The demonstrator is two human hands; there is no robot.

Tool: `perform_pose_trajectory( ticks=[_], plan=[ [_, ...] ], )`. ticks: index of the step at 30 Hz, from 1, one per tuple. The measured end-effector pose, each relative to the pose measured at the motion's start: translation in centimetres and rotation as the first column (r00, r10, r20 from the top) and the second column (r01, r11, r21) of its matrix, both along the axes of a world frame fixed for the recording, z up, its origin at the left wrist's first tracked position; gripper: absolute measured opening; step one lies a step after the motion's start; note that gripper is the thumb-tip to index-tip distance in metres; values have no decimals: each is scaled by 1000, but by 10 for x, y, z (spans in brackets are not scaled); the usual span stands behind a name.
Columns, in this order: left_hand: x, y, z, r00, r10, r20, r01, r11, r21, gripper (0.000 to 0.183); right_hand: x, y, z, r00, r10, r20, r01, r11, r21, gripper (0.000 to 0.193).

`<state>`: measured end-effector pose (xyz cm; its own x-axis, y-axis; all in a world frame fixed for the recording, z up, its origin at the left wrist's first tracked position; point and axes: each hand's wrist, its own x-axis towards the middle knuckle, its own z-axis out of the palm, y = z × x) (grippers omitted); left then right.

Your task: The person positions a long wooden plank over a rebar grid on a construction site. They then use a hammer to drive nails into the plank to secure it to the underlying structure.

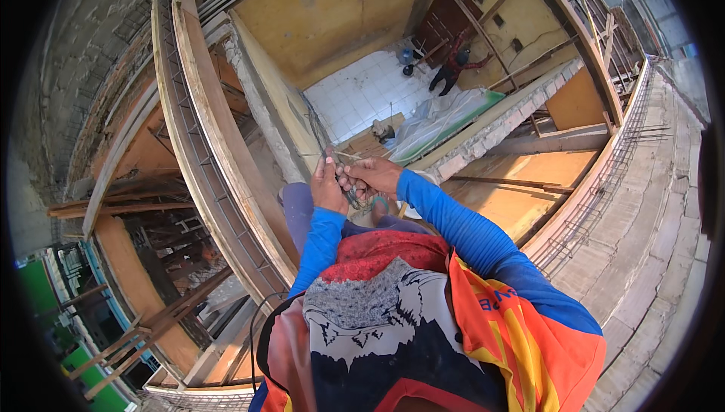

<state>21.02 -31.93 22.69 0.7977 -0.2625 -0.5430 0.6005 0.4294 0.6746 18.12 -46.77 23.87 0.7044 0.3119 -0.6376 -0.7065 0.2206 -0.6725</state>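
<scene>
High over a tiled room, my left hand (329,187) and my right hand (377,176) come together in front of my knees. Between them is a bundle of thin dark wire (352,199), its loose strands hanging below the fingers. My left thumb and fingers are closed on part of it, pointing upward. The right fingers pinch at the same bundle from the side. A thin pale strand sticks out above the hands. One of my feet, in a sandal (380,206), shows just beneath them.
On my left runs a plank formwork channel (198,102) with a rebar cage inside. A broken-topped wall (260,95) borders the room. Down on the white tiled floor (355,95) stands another person (453,68) near plastic sheeting (445,121). Orange plywood panels (521,178) and brickwork (642,261) lie right.
</scene>
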Motion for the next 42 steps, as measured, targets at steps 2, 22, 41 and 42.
perform_pose_trajectory(
  ticks=[2,22,41,42],
  plan=[
    [-1,-1,3,1000,-16,22,15,998,60,42,2,-1,0,1000,23,12,-23,1000,0,35],
    [44,5,-10,996,-22,-82,32,992,124,34,-4,38,4,767,277,579,120,824,-554,37],
    [72,35,-52,978,174,-114,-180,983,-38,29,-18,25,-1,637,444,630,1,817,-577,34],
    [78,40,-59,972,211,-101,-216,975,-43,28,-21,26,1,644,414,643,4,839,-544,34]
  ],
)
